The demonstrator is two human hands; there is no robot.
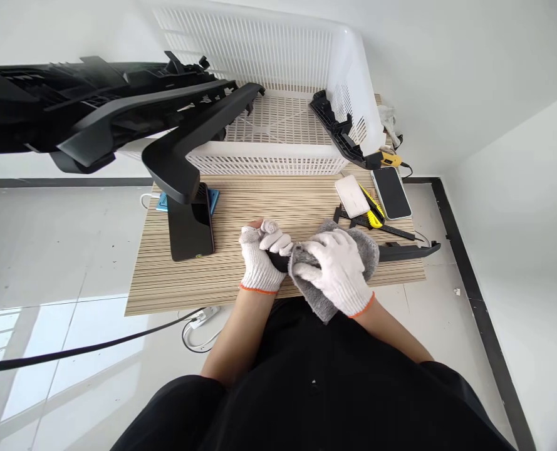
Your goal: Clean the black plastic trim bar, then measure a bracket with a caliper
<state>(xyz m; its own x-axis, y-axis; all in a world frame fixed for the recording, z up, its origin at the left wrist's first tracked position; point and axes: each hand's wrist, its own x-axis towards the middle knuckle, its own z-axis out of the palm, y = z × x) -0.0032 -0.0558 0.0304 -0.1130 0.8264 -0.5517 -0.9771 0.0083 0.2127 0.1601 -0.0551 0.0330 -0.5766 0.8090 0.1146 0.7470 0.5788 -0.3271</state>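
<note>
A long black plastic trim piece (pixel 403 252) lies across the front of the table, its thin end reaching past the right edge. My left hand (pixel 265 257), in a white knitted glove, is wrapped round the piece's left end. Over the middle of the piece, my gloved right hand (pixel 337 266) grips a grey cloth (pixel 324 305) and presses it against the plastic. The cloth and fingers hide that middle stretch.
Behind stands a white slatted basket (pixel 269 150) with several black plastic parts (pixel 212 125), many jutting out leftward. A black phone (pixel 191 232) lies left; a pale power bank (pixel 352 196), yellow cutter (pixel 376 213), caliper (pixel 391 230) and another phone (pixel 391 193) lie right.
</note>
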